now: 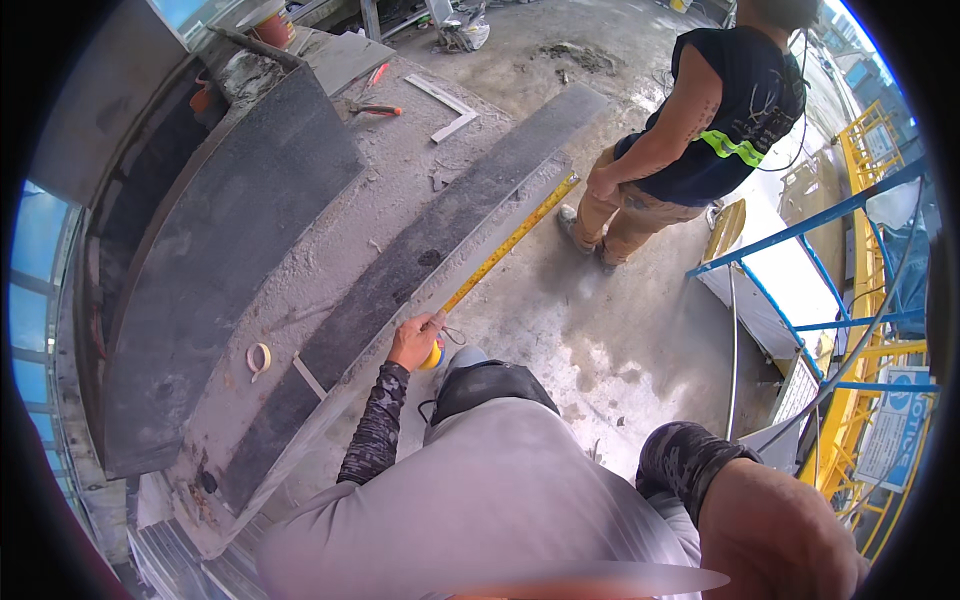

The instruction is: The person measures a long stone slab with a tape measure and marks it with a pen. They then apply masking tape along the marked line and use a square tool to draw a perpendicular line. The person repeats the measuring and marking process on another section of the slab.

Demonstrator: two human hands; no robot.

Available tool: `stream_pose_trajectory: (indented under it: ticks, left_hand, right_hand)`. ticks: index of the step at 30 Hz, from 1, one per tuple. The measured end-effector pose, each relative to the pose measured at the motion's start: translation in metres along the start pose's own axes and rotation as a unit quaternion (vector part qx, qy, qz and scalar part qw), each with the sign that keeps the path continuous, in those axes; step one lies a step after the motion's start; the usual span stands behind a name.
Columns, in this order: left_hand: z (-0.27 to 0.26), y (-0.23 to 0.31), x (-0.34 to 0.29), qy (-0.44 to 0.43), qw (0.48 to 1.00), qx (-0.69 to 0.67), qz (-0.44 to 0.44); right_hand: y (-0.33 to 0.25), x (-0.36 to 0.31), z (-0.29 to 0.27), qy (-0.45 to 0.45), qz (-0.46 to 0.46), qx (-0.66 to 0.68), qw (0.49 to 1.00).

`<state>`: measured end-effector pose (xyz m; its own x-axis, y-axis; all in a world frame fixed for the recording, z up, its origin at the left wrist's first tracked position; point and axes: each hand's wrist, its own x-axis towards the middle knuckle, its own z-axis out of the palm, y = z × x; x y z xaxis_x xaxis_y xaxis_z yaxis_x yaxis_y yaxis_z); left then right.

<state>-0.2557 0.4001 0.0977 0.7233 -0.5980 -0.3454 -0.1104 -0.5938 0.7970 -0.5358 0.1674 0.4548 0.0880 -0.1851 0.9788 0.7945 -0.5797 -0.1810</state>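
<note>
The left hand (408, 343) covers much of the tape measure's yellow case (433, 356), leaving the grip of the fingers partly hidden, while the graduations along the extended blade (512, 243) are too small to read. The right hand (785, 525), close to the lens, runs toward the lower edge with its fingers out of sight, so whether it holds anything cannot be told, and a pale, reddish shape (590, 580) beside it is blurred past naming. A co-worker's head (785, 8) is cut off by the upper edge.
</note>
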Motion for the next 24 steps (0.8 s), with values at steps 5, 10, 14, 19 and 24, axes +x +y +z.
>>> stream_pose_trajectory:
  ticks: [5,10,14,19,24]
  left_hand:
    - [0.041,0.065,0.057,-0.002,1.0,0.012,-0.002]
    - [0.099,0.088,0.133,0.011,0.999,-0.03,-0.044]
    - [0.138,0.102,0.21,0.071,0.992,-0.084,-0.054]
    - [0.196,0.172,0.317,0.154,0.958,-0.225,-0.088]
    - [0.227,0.266,0.407,0.202,0.938,-0.271,-0.07]
  right_hand:
    - [0.065,0.008,-0.05,-0.002,0.009,0.05,0.999]
    - [0.177,0.004,-0.131,-0.001,0.06,0.048,0.997]
    - [0.325,-0.031,-0.203,-0.052,0.322,-0.082,0.942]
    - [0.458,-0.133,-0.299,-0.125,0.633,-0.12,0.755]
    - [0.48,-0.191,-0.418,-0.1,0.751,-0.135,0.638]
